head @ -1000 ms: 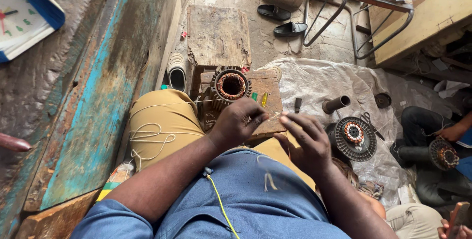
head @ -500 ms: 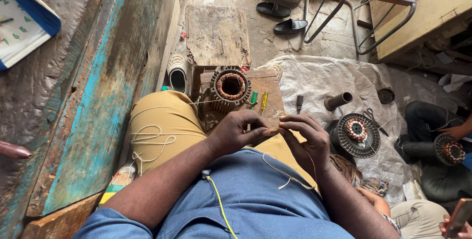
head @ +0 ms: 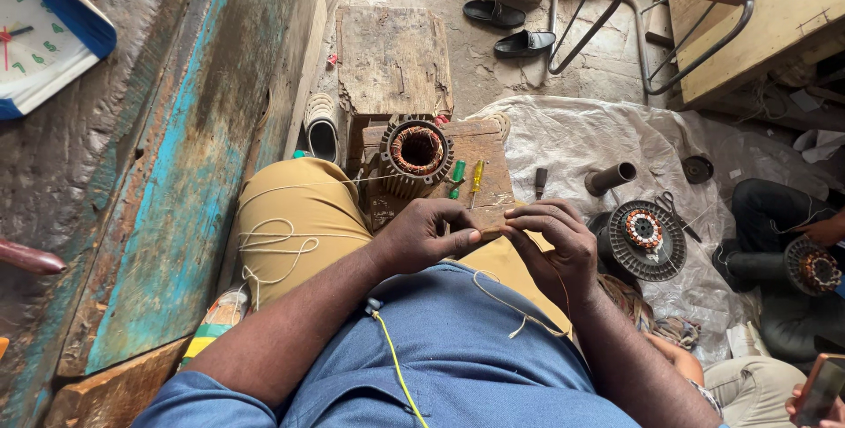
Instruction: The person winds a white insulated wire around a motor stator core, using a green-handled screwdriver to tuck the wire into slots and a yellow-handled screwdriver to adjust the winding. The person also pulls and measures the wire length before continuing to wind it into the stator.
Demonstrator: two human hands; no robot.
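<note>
Pinching a thin string (head: 515, 314) between them at frame centre, both hands meet fingertip to fingertip over the lap. The left hand (head: 421, 236) has its fingers curled, thumb and forefinger closed on the string's end; the right hand (head: 556, 243) grasps the same spot with bent fingers, and a loose tail loops down across the blue shirt (head: 458, 349). What small piece, if any, sits between the fingertips cannot be told. More string lies coiled on the knee (head: 290, 217) at left, and one strand runs taut from there toward the stator (head: 416, 151), above the hands on a wooden block (head: 480, 151). Working this well calls, in judgement, for steady tension and a short grip near the knot. The stator stands upright, its bore and long axis pointing toward the camera. Two screwdrivers (head: 467, 179) lie beside it, right.
</note>
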